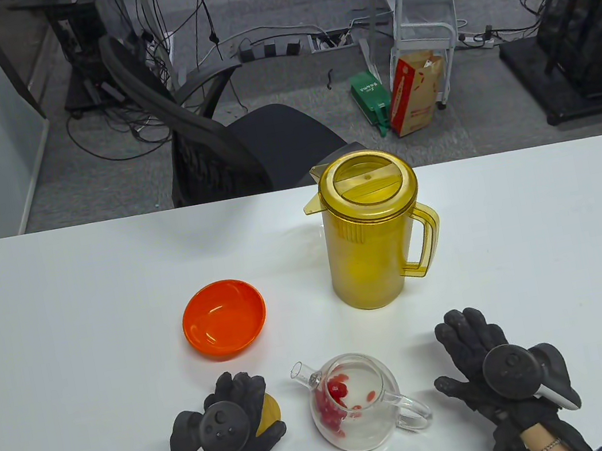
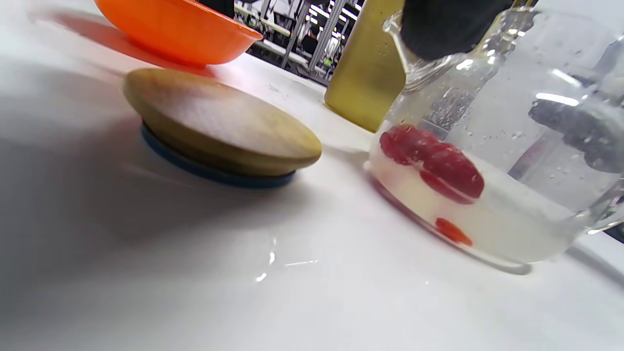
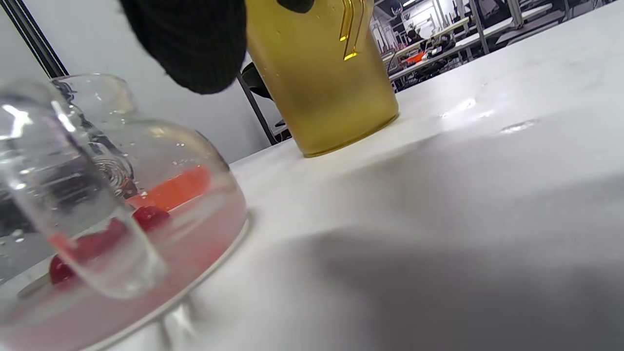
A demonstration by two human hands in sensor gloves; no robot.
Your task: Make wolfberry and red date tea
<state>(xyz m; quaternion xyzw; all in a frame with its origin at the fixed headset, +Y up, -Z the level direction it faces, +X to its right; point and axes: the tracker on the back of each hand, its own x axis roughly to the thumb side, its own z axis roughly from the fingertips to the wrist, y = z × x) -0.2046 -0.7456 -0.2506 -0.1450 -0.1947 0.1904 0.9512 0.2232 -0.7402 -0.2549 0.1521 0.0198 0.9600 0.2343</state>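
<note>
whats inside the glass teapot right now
Red dates and small wolfberries sit in shallow water in the glass teapot. Its wooden lid is off, lying on the table.

Black knit-gloved hands wear round dark trackers, white-edged.

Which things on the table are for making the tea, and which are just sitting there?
For the tea:
glass teapot with red fruit and water inside
yellow pitcher
wooden lid, lying on the table beside the teapot
orange bowl, which looks empty

Just lying about:
office chair, red box and green box, on the floor behind the table
</note>
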